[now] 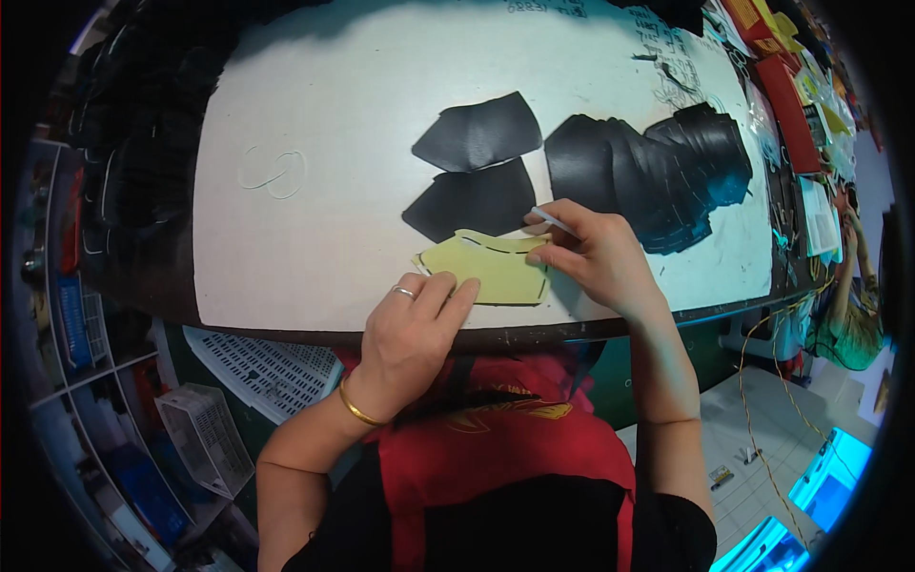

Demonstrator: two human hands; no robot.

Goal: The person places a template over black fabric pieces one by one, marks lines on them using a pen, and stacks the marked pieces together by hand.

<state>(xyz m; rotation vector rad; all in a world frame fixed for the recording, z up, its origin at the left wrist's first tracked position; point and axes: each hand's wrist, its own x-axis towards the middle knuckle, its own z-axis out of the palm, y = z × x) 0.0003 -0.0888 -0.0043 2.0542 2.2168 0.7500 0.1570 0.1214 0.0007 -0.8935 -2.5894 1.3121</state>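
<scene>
A yellow pattern template (505, 274) with dark slots along its edges lies near the front edge of the white work board (295, 248). A black edge shows beneath it. My left hand (408, 326) rests on its lower left part, fingers stretched out and pressing down. Pinched in my right hand (608, 255) is a thin whitish marking pen (553, 221), held at the template's upper right corner. Just beyond the template lie two black leather-like cut pieces, a nearer one (477, 200) and a farther one (478, 132).
A fanned pile of black cut pieces (634, 176) with pale marked lines spreads to the right. A red box (789, 110) and packages crowd the right edge. Dark material (143, 162) is heaped at the left. Below stand a white perforated basket (262, 367) and a crate (200, 434).
</scene>
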